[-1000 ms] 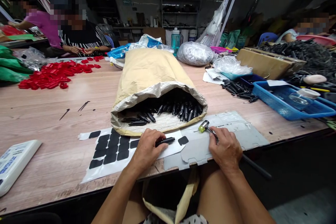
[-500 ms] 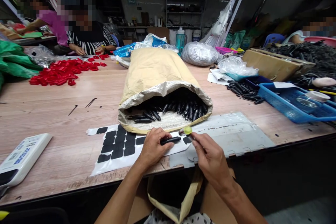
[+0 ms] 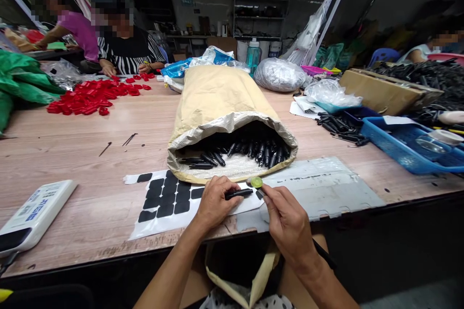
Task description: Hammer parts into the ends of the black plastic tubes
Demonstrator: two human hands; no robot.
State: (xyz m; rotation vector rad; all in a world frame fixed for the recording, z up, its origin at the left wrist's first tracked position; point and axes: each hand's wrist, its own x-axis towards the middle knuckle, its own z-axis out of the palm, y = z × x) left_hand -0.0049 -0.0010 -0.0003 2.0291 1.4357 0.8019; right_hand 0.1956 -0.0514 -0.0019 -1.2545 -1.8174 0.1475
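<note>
Black pen-shaped piece (image 3: 242,193) near yellow-faced hammer (image 3: 256,182)

Under my left hand (image 3: 217,197), a black pen-like piece (image 3: 242,193) shows the smooth, faintly glossy look of plastic; my right hand (image 3: 290,217) grips a hammer (image 3: 257,182) with a shiny yellow-green face, plastic by its look. The sack (image 3: 224,91) pairs creased, matt tan paper with a pale, wrinkled lining. Matt black patches (image 3: 166,200) dot smooth white backing paper (image 3: 159,225) near a slick grey sheet (image 3: 326,188). The tabletop (image 3: 152,120) bears a wood-grain finish, rough along its front edge. Red pieces (image 3: 87,99) gleam like plastic; the box (image 3: 380,88) is matt cardboard.
</note>
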